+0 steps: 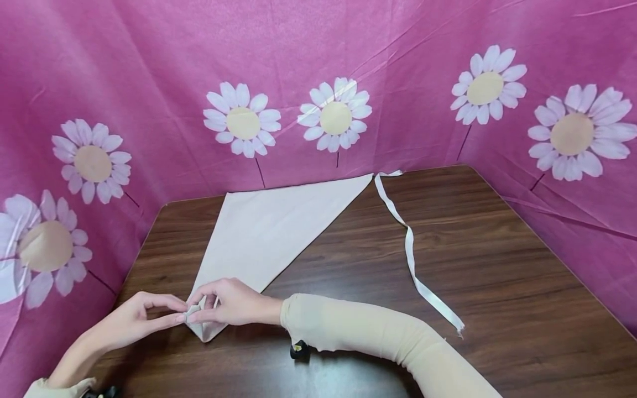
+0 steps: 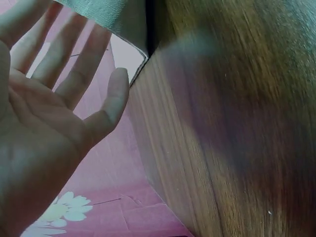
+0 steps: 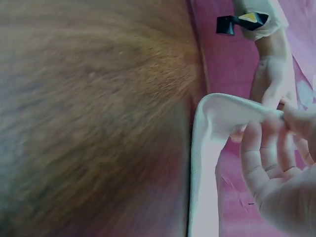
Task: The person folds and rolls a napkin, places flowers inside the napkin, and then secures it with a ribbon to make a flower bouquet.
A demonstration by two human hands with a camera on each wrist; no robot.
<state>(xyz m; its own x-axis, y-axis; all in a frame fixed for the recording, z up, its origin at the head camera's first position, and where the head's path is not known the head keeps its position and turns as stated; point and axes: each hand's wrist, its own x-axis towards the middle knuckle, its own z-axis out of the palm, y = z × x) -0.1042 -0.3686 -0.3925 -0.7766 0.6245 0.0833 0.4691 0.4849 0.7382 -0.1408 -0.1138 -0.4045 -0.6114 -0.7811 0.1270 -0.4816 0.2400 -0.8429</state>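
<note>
A cream cloth (image 1: 269,232) lies on the wooden table, tapering toward its near left corner. At that corner my left hand (image 1: 131,318) pinches the cloth edge between thumb and fingertips. My right hand (image 1: 231,301) pinches the same small part from the other side, its fingertips nearly meeting the left ones. In the right wrist view the cloth (image 3: 205,173) bends up at the corner toward the right hand (image 3: 281,182). The left hand (image 2: 54,108) appears palm-on in its own wrist view, its fingers reaching up to the cloth edge (image 2: 111,17).
A thin white ribbon (image 1: 410,249) with a frayed end runs down the right half of the table (image 1: 497,265). Pink fabric (image 1: 398,44) printed with daisies hangs around the table's back and sides. A small black device (image 1: 299,351) sits at the right wrist.
</note>
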